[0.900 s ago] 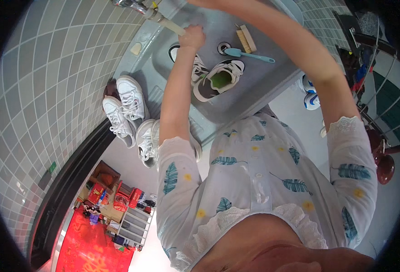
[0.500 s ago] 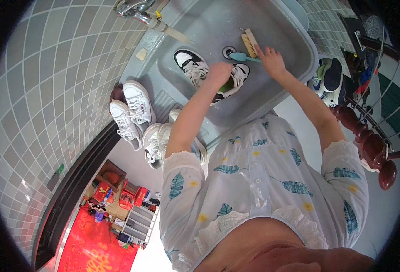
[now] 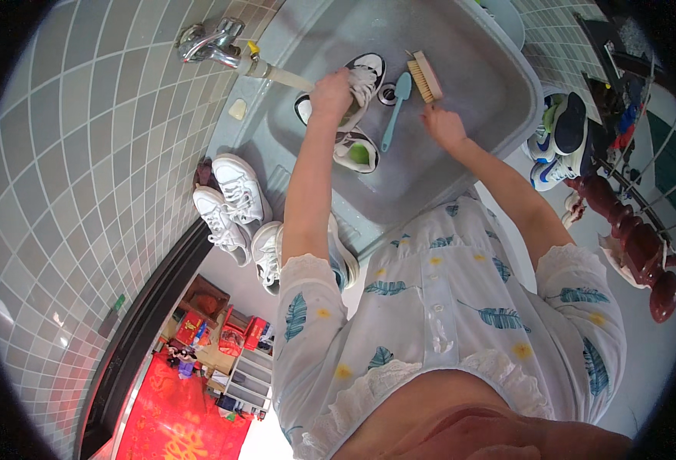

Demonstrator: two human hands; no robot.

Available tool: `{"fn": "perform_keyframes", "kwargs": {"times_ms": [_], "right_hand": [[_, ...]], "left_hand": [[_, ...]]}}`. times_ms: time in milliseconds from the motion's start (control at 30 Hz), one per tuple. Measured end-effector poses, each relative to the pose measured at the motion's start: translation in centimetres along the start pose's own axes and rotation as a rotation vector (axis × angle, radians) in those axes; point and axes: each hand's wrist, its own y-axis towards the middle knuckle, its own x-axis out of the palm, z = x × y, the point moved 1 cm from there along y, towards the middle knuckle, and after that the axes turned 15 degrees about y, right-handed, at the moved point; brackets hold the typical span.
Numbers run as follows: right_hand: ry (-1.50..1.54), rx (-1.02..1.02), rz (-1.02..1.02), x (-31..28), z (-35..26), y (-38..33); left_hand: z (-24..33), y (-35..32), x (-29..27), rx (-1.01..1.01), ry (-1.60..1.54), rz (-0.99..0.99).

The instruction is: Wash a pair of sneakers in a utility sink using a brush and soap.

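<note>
Inside the grey sink [image 3: 460,165], my left hand [image 3: 330,93] is closed on a black-and-white sneaker [image 3: 364,80] with white laces. Its toe points to the far side. The other sneaker [image 3: 355,153] of like colour lies under and beside it, its green inside showing and its middle hidden by my left wrist. My right hand [image 3: 443,127] is curled, with its fingertips close to the near end of a wooden scrub brush [image 3: 428,75]; nothing shows in it. Left of that lies a teal long-handled brush [image 3: 396,111], its head beside the drain [image 3: 387,93].
A metal tap [image 3: 219,47] is at the far left, a pale stream or hose leading toward my left hand. White sneakers [image 3: 234,192] stand left of the sink. A bar of soap [image 3: 237,109] rests on its ledge. More sneakers [image 3: 564,134] and a dark red post [image 3: 618,222] are on the right.
My left hand has moved left and lifted the sneaker across the other one. The teal brush has swung so its handle points toward me. My right hand has drawn nearer and curled.
</note>
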Motion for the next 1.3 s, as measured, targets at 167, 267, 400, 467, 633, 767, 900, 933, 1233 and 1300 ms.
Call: {"fn": "perform_keyframes", "kwargs": {"times_ms": [167, 267, 400, 467, 633, 767, 900, 933, 1233, 1300], "right_hand": [[0.441, 0.317, -0.124, 5.5, -2.0, 2.1], [0.652, 0.507, -0.189, 8.5, -2.7, 3.8], [0.798, 0.643, -0.085, 13.2, 0.9, 5.6], [0.703, 0.644, 0.032, 13.6, 2.0, 5.0], [0.763, 0.695, 0.160, 9.0, -0.9, 2.8], [0.608, 0.500, 0.094, 2.1, -1.7, 0.4], [0.688, 0.260, 0.242, -3.1, -3.7, 0.4], [0.688, 0.257, 0.235, -3.9, -4.5, 0.7], [0.378, 0.037, -0.005, -5.7, -6.9, 5.1], [0.466, 0.043, 0.012, -4.9, -5.5, 5.7]], "left_hand": [[0.2, -1.7, -0.5, -0.108, -0.017, 0.144], [0.4, -4.5, -0.2, -0.332, -0.400, 0.417], [2.7, -5.5, -1.7, -0.426, -0.258, 0.340], [2.8, -4.8, -1.4, -0.492, -0.396, 0.143], [0.7, -4.2, 3.1, -0.862, -1.225, -0.084], [2.8, -3.3, 2.5, -0.879, -1.320, -0.046], [4.4, -2.4, 0.3, -0.817, -1.196, -0.102], [4.5, -2.7, 0.0, -0.880, -1.329, -0.087], [3.3, -1.3, 2.9, -0.830, -1.831, -0.054], [4.1, -1.3, 3.4, -0.841, -1.759, -0.078]]}}
